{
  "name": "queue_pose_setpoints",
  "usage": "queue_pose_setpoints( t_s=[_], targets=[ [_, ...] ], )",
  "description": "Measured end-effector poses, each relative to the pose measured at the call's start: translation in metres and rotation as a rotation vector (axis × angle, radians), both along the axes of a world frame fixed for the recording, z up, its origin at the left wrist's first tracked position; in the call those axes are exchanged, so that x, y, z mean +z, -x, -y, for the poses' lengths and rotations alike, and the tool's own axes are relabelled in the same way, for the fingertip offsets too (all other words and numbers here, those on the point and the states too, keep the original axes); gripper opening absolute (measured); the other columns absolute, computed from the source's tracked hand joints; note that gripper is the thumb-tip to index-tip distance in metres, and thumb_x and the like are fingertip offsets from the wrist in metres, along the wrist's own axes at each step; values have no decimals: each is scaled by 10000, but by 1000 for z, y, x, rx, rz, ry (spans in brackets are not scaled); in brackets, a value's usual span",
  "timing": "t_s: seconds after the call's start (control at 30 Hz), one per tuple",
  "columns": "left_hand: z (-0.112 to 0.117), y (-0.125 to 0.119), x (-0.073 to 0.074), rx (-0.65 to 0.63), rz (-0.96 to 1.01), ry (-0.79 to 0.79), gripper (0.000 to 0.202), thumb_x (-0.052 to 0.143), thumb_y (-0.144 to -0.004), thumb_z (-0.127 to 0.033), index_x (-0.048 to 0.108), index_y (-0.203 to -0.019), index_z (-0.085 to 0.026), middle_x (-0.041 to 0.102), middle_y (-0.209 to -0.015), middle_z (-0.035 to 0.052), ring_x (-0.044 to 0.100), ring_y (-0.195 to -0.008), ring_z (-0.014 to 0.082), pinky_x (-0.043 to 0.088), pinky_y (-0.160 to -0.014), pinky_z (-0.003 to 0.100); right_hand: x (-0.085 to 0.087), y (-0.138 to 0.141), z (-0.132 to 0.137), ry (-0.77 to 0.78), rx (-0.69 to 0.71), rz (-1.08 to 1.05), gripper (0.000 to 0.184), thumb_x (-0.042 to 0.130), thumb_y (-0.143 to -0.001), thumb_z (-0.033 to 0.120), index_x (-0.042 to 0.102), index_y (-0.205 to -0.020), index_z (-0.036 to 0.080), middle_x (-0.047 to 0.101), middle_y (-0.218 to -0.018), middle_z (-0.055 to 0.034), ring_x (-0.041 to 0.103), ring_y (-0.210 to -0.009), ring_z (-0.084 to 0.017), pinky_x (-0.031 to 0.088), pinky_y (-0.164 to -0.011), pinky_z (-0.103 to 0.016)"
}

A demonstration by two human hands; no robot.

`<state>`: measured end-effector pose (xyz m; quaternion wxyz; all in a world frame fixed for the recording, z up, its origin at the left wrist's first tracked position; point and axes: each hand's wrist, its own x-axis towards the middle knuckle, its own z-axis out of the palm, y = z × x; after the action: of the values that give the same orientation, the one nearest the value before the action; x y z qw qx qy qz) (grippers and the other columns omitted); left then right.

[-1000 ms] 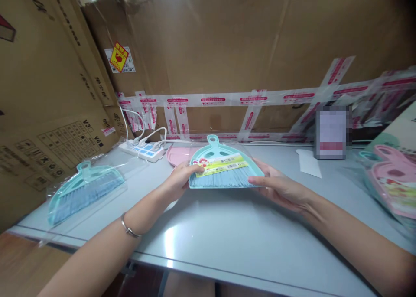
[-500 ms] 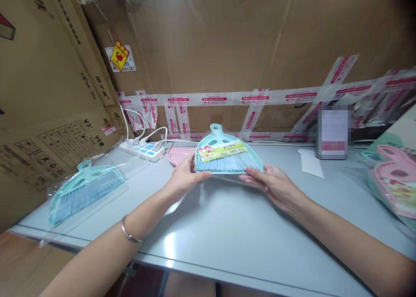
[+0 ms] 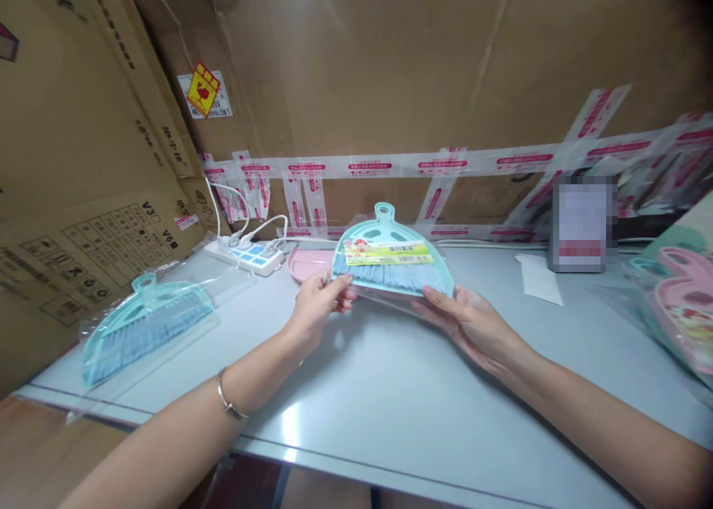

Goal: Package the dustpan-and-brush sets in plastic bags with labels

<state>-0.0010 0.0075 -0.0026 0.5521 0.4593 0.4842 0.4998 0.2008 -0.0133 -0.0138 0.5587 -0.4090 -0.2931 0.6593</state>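
Both forearms (image 3: 178, 431) angled inward — left hand (image 3: 318, 307) and right hand (image 3: 473, 325) apart, both in grip, thumbs (image 3: 440, 299) uppermost.

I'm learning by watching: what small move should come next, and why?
Probably smooth the film with the left hand while the right hand steadies the dustpan set: film sticks out past its near edge, and both hands hold its near corners.
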Motion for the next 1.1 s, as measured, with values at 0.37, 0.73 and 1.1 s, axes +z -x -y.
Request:
queue_pose_setpoints(
  t_s=[0.37, 0.73, 1.1],
  targets=[
    [-3, 3, -1, -33, 233, -79, 614, 784, -568, -160, 521, -1121, -125, 685, -924, 62, 652, -762, 147, 521, -725, 276, 1, -1, 0, 102, -34, 10, 59, 616, -779, 40, 657, -780, 83, 698, -794, -54, 679, -707, -130, 592, -657, -174],
    [1, 13, 19, -168, -30, -156, 873, 732, -685, -288, 209, -1381, -213, 682, -859, 75, 673, -721, 188, 526, -664, 306, 5, -2, 1, 163, -44, 52, 139, 620, -789, 86, 636, -655, 117, 705, -731, -87, 668, -634, -109, 570, -634, -124],
    [-10, 29, 18, -179, -487, -677, 272, 755, -652, -270, 697, -914, -228, 595, -1049, 78, 543, -991, 207, 474, -776, 300, 10, -8, 5, 84, 120, 175, 110, 705, -727, 206, 667, -754, 106, 708, -793, -89, 674, -698, -129, 573, -704, -176]
  ],
)
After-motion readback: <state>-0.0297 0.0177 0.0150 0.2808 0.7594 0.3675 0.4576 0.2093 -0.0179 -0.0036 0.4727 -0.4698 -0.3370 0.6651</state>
